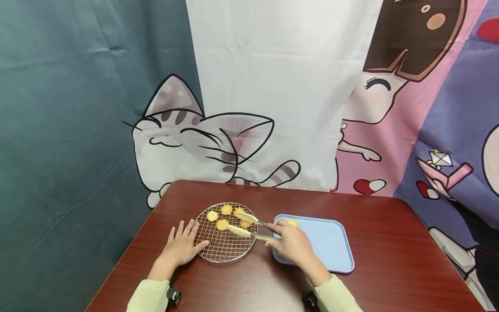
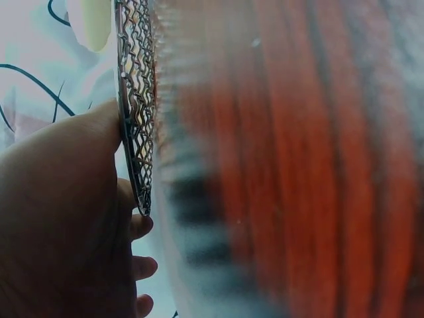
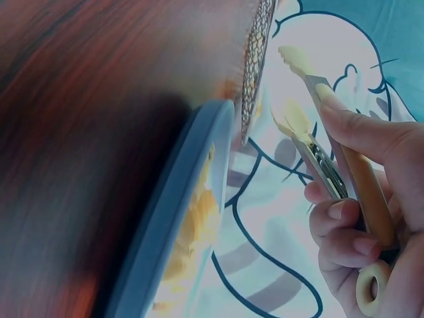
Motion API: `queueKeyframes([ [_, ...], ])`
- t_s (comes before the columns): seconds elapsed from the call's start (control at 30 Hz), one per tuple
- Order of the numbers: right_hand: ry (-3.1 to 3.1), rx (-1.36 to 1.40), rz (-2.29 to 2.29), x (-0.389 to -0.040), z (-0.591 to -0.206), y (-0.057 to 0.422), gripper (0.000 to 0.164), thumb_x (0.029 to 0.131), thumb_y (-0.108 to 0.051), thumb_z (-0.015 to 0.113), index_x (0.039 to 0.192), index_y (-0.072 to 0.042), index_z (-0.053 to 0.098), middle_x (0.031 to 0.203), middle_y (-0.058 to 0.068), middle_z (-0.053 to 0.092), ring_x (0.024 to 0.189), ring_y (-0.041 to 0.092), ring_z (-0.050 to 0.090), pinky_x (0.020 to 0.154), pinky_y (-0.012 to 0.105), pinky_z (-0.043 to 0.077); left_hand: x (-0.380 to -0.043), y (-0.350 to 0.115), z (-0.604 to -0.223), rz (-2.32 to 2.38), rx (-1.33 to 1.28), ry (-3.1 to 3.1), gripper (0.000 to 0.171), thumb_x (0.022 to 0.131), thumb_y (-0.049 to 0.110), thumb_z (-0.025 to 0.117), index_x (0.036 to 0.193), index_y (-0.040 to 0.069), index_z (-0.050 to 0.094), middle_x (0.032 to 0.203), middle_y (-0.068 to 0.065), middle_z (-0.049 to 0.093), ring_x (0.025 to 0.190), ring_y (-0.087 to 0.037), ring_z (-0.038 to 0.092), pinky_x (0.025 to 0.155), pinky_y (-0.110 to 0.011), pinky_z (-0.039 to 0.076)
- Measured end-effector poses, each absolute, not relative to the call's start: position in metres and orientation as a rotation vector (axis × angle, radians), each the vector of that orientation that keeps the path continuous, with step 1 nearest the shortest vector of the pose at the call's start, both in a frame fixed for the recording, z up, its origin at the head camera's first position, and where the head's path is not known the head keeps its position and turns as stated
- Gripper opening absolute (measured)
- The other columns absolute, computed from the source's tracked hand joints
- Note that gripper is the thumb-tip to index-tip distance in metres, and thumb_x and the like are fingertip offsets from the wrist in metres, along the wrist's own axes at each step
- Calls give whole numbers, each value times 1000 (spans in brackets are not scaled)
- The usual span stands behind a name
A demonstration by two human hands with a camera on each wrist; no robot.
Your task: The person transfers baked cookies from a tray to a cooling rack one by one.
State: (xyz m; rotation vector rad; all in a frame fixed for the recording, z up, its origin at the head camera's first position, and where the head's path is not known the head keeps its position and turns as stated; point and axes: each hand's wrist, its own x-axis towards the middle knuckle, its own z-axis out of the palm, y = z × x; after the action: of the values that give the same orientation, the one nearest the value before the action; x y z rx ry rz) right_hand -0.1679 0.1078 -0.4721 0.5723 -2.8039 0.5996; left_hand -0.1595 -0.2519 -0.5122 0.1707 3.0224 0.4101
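My left hand lies with fingers spread at the left edge of a round wire cooling rack, thumb and fingertips at its rim. Several yellow, flower-shaped cookies sit on the rack's far half. With curled fingers, my right hand holds tongs that have cream tips and metal arms. The tongs' tips stand apart over the rack, around the right-hand cookies, with no cookie clearly pinched. In the right wrist view, the thumb presses one arm of the tongs and fingers wrap the other.
A light blue tray lies right of the rack, partly under my right hand. One yellow cookie shows near its far left corner. The reddish-brown table ends at a printed curtain behind.
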Motion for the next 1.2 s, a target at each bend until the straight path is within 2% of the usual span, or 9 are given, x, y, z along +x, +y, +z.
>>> queueKeyframes([
  [0.1, -2790, 573, 588, -167, -471, 113, 56, 73, -41, 90, 123, -20, 76, 97, -11, 63, 69, 11, 54, 59, 33, 47, -160, -252, -512, 413, 165, 3025, 85, 100, 59, 50, 157, -1, 33, 164, -25, 24, 150, -53, 12, 118, -69, 6],
  [0.4, -2749, 518, 592, -160, -467, 134, 53, 72, -37, 92, 121, -25, 77, 87, -12, 59, 63, 8, 51, 54, 30, 42, -162, -253, -515, 418, 168, 3015, 84, 100, 59, 50, 157, -1, 32, 164, -24, 23, 151, -53, 11, 118, -69, 5],
  [0.63, -2728, 475, 586, -153, -463, 150, 54, 70, -38, 92, 121, -24, 77, 92, -14, 61, 65, 8, 54, 56, 31, 44, -162, -254, -515, 404, 177, 3024, 85, 100, 60, 49, 157, -1, 33, 164, -25, 24, 150, -53, 13, 118, -70, 7],
  [0.87, -2756, 418, 620, -146, -460, 164, 57, 71, -40, 92, 122, -22, 77, 91, -13, 60, 63, 7, 44, 56, 28, 38, -160, -253, -511, 406, 173, 3016, 85, 100, 61, 49, 157, -1, 33, 164, -26, 24, 150, -54, 13, 118, -70, 8],
  [1.2, -2695, 411, 632, -140, -462, 185, 57, 69, -35, 95, 120, -16, 78, 89, -10, 61, 66, 6, 45, 55, 25, 38, -159, -252, -509, 415, 181, 3021, 84, 100, 58, 51, 156, -2, 34, 163, -26, 25, 149, -54, 14, 117, -71, 9],
])
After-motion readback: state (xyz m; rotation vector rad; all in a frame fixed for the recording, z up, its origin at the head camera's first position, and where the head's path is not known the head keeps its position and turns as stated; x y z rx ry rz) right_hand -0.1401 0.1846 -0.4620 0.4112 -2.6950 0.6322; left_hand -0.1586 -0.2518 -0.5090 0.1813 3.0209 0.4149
